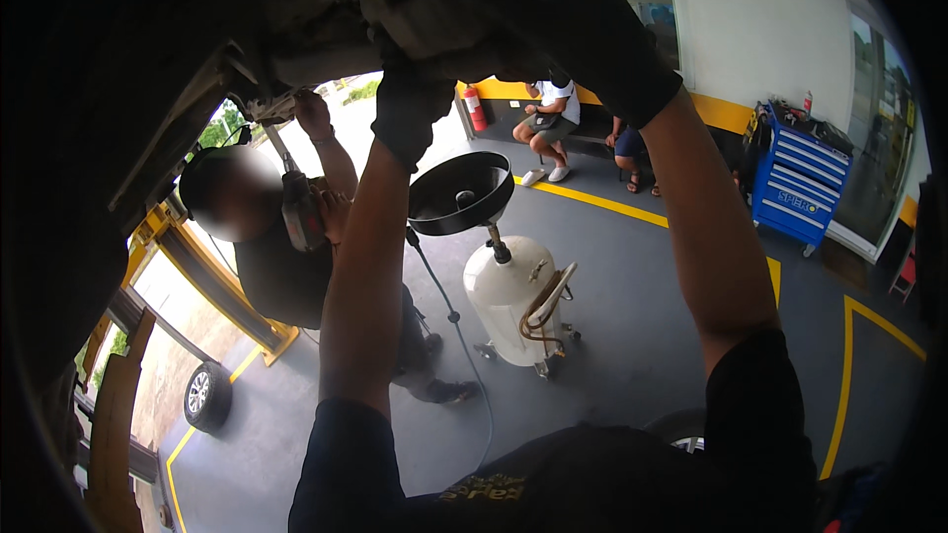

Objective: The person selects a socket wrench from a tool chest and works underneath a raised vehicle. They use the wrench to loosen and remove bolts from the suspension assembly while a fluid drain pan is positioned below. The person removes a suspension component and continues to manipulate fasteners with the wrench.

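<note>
Dark shirt [592, 479] nearest camera, lower edge of frame; bare forearms [706, 217] rising to vehicle underbody [434, 0], top centre. Black-gloved left hand [407, 111] up against underbody's lower edge; right hand [607, 44], also gloved, raised beside same part, farther right. Fingers dark, partly hidden: cannot tell whether either hand is clamped or apart. Left of centre, co-worker [281, 281] with pistol-shaped power tool [300, 209]. Centre: white oil drain tank [504, 296] under round black drain pan [434, 212]. Right: blue tool cabinet [800, 178]. Lower left: loose wheel [207, 397] on floor [612, 336].
</note>
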A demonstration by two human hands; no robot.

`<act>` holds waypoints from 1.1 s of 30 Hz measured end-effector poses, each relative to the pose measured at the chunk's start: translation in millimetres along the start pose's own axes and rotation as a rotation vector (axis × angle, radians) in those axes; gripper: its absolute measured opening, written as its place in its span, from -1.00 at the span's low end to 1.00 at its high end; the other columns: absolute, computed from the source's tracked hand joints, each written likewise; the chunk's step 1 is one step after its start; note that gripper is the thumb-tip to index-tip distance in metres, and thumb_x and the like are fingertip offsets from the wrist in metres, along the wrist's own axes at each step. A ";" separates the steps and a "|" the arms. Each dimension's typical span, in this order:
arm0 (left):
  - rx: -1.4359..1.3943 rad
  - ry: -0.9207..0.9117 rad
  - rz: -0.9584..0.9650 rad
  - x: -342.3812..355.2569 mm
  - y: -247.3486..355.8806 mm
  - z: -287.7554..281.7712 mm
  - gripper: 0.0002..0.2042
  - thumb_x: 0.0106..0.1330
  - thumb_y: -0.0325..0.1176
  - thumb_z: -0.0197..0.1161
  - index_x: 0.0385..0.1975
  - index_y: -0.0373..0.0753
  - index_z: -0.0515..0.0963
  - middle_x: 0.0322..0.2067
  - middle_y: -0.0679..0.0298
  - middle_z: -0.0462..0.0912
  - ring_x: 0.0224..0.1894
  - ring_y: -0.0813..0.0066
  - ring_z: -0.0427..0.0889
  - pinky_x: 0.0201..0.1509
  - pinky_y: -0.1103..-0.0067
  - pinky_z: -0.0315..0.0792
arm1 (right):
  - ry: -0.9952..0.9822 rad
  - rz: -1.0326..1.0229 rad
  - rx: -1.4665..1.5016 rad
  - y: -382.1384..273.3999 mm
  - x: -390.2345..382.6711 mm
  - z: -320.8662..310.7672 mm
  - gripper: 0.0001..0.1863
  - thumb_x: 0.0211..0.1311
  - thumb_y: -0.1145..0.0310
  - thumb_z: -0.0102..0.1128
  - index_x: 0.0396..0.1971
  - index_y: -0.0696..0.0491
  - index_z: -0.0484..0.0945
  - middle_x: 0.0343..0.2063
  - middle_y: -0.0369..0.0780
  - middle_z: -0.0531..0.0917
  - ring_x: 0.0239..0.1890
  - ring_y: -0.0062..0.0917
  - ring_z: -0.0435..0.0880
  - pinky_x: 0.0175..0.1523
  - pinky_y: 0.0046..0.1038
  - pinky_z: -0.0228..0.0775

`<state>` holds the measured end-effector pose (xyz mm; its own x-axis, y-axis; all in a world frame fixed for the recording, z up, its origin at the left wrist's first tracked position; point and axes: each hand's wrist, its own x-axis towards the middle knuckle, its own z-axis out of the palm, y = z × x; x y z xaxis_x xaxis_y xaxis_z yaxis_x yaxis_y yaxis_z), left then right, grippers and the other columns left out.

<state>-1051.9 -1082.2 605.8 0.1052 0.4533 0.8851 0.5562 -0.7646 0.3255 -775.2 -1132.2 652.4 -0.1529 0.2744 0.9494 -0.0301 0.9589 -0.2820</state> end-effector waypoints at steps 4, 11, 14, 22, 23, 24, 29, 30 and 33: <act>-0.010 0.099 0.195 5.6 2.7 2.2 -0.76 0.44 -0.40 0.21 0.05 -0.28 0.50 -0.49 0.25 0.68 -0.59 0.57 0.60 -0.55 0.65 0.42 | -0.159 0.133 0.089 -13.8 3.9 -6.9 -0.44 0.32 0.04 0.40 0.07 0.20 0.56 -0.20 -0.06 0.76 -0.19 -0.39 0.74 -0.05 -0.30 0.55; 0.182 -0.018 0.014 -7.4 2.1 -5.5 -0.79 0.43 -0.42 0.16 -0.05 -0.37 0.60 -0.67 0.36 0.53 -0.72 0.68 0.44 -0.65 0.69 0.25 | -0.192 0.119 0.025 9.0 13.9 -5.5 -0.41 0.24 -0.02 0.42 0.05 0.16 0.58 -0.21 -0.04 0.77 -0.18 -0.31 0.77 -0.04 -0.29 0.58; 0.371 0.005 0.003 -1.4 -18.1 -13.0 -0.77 0.45 -0.32 0.16 -0.06 -0.34 0.60 -0.51 0.20 0.65 -0.52 0.43 0.62 -0.47 0.55 0.44 | -0.175 -0.451 -0.725 31.5 18.2 -1.9 -0.50 0.16 0.12 0.46 0.06 0.05 0.65 -0.01 -0.06 0.70 0.02 -0.17 0.71 0.08 -0.19 0.59; 0.868 0.182 0.440 -0.7 -30.4 -10.8 -0.60 0.32 -0.25 0.32 0.13 -0.23 0.62 0.05 0.00 0.69 0.17 0.00 0.63 0.31 0.24 0.46 | -0.109 -0.589 -0.693 51.9 27.0 4.9 -0.42 0.20 -0.07 0.45 0.04 0.07 0.66 -0.08 -0.07 0.72 -0.04 -0.20 0.75 0.09 -0.23 0.59; 0.797 0.132 0.502 -3.1 -25.4 -11.0 -0.61 0.30 -0.29 0.32 0.12 -0.24 0.62 0.03 -0.01 0.70 0.13 -0.02 0.65 0.30 0.22 0.47 | -0.119 -0.362 -0.497 48.0 28.3 3.8 -0.41 0.18 -0.06 0.47 0.02 0.09 0.65 -0.11 -0.06 0.73 -0.07 -0.20 0.76 0.07 -0.25 0.60; 0.828 0.079 0.415 -5.8 -20.1 -13.3 -0.62 0.29 -0.32 0.31 0.10 -0.24 0.63 0.01 -0.02 0.71 0.10 -0.04 0.67 0.29 0.20 0.48 | -0.135 -0.293 -0.426 42.8 25.7 4.3 -0.40 0.15 -0.06 0.50 0.00 0.12 0.65 -0.14 -0.04 0.74 -0.11 -0.19 0.77 0.05 -0.26 0.60; -0.499 -0.164 0.159 -6.1 -26.2 -26.9 -0.42 0.44 -0.09 0.16 0.35 -0.30 0.36 -0.09 0.09 0.69 -0.31 0.32 0.58 -0.24 0.48 0.49 | 0.055 -0.182 -0.338 20.1 9.2 10.8 -0.33 0.06 0.03 0.56 0.06 0.15 0.57 -0.30 -0.02 0.74 -0.24 -0.15 0.78 -0.05 -0.23 0.61; -0.933 -0.277 0.012 -4.5 -36.1 -28.7 -0.36 0.47 0.03 0.09 0.39 -0.30 0.30 -0.09 0.12 0.65 -0.31 0.36 0.52 -0.28 0.49 0.45 | 0.072 -0.260 -0.297 19.4 6.9 12.9 -0.38 0.06 0.11 0.53 0.08 0.11 0.56 -0.31 -0.04 0.73 -0.27 -0.16 0.78 -0.09 -0.21 0.63; -1.630 -0.589 -0.163 3.9 -76.5 -31.9 -0.34 0.48 0.18 0.00 0.33 -0.26 0.39 0.03 0.04 0.63 -0.11 0.22 0.65 -0.17 0.41 0.57 | 0.084 -0.231 -0.403 14.4 -3.2 17.2 -0.45 0.08 0.23 0.45 0.10 0.02 0.55 -0.32 -0.06 0.74 -0.31 -0.18 0.79 -0.19 -0.20 0.65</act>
<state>-1120.4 -1036.6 594.9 0.6039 0.3754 0.7031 -0.7014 -0.1689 0.6925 -792.1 -1120.4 642.9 -0.1062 0.0395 0.9936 0.3349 0.9423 -0.0016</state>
